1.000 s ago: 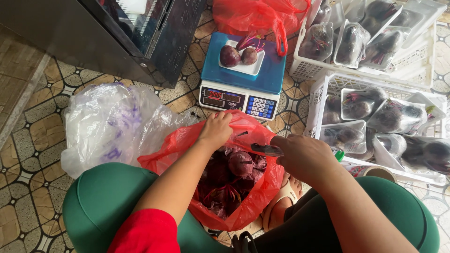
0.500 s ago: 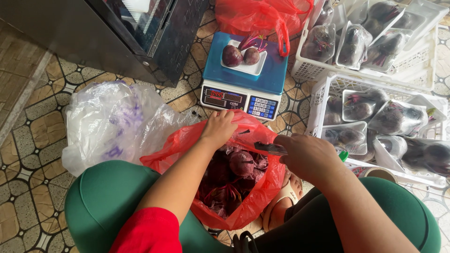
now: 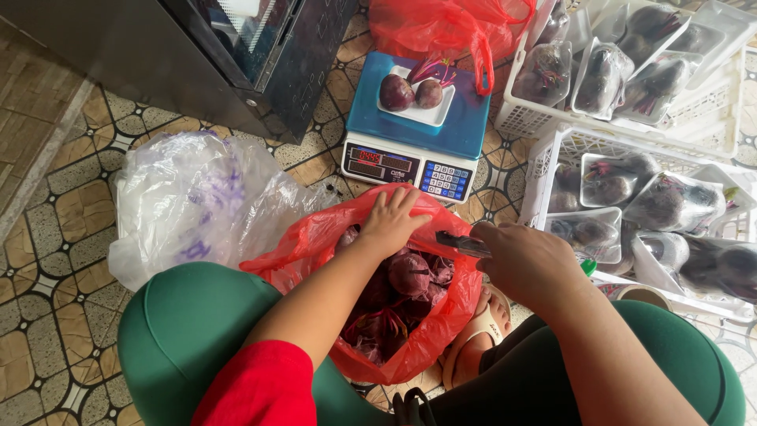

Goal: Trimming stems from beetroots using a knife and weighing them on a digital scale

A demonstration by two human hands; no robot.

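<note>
Since a second ago, the left hand (image 3: 392,223) has slid from the far rim of the crinkled red plastic bag (image 3: 441,315) down into its mouth, and the whole view has drifted slightly. That hand now lies palm down over the dark purple round beetroots (image 3: 410,274) heaped inside, fingers spread and loosely curled, touching the topmost roots but not visibly closed round any one of them. Its forearm runs up from the red sleeve (image 3: 248,386) across the green-clad knee (image 3: 181,331).

The right hand (image 3: 528,264) hovers at the bag's right rim, fist closed on the handle of a small dark-bladed knife (image 3: 461,244) whose blade points left toward the other hand, just beside its fingers.

As a judgement, the picking goes best if the left hand settles on one root and lifts it well clear before the knife comes near, with the blade kept turned away from the fingers and from the thin plastic, which would tear easily.

Beyond the bag, on the tiled floor, a blue-topped electronic scale (image 3: 414,134) carries a white foam tray (image 3: 419,110) with two beetroots. White plastic crates (image 3: 552,166) of wrapped trays stand to the right, and a clear crumpled bag (image 3: 197,205) lies to the left.
</note>
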